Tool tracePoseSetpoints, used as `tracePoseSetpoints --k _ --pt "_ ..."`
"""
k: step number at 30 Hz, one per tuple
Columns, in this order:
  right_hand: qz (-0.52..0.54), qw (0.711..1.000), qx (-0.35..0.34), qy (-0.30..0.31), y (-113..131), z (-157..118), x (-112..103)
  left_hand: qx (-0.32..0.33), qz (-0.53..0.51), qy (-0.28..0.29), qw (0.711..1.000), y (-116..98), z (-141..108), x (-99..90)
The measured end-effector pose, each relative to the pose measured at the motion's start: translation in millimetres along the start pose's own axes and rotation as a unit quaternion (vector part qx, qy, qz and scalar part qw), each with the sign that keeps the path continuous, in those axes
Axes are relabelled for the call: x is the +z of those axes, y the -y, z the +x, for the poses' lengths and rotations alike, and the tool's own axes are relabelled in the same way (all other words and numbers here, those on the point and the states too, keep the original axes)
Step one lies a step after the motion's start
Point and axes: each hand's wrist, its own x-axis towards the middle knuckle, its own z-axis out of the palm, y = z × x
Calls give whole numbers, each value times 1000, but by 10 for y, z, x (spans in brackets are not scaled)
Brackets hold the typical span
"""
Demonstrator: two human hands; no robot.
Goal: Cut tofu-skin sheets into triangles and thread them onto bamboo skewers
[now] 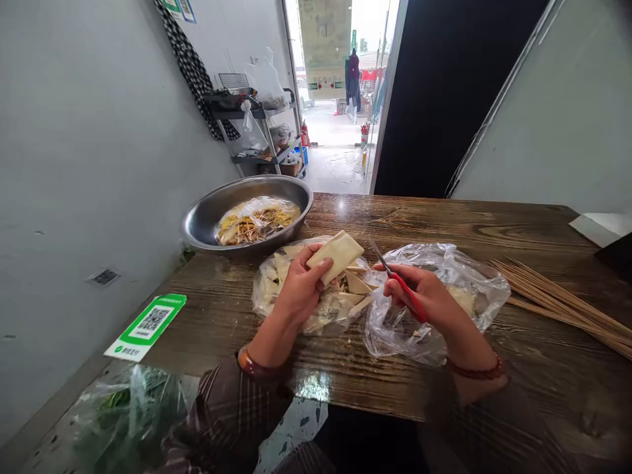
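Evidently the left hand [301, 289] pinches a sheet [338, 254] above the left bag [261, 297], and the right hand [428, 295] grips scissors [401, 282] near its right edge, whose tip could nick the left fingers [323, 269] if the sheet slipped or bent

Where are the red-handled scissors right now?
Head view, right of centre: the scissors are in the right hand, seen against the right-hand clear bag, just right of the pale piece in the left hand.
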Motion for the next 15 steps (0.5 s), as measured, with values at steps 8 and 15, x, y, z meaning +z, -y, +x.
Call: tracePoseSetpoints --k 8,15 --pt "70 995 9 -68 -46 44 26 196 414 29 888 162 -19 -50" --pt "84 993 4 -80 -56 43 26 282 599 86 744 313 -10 -125"
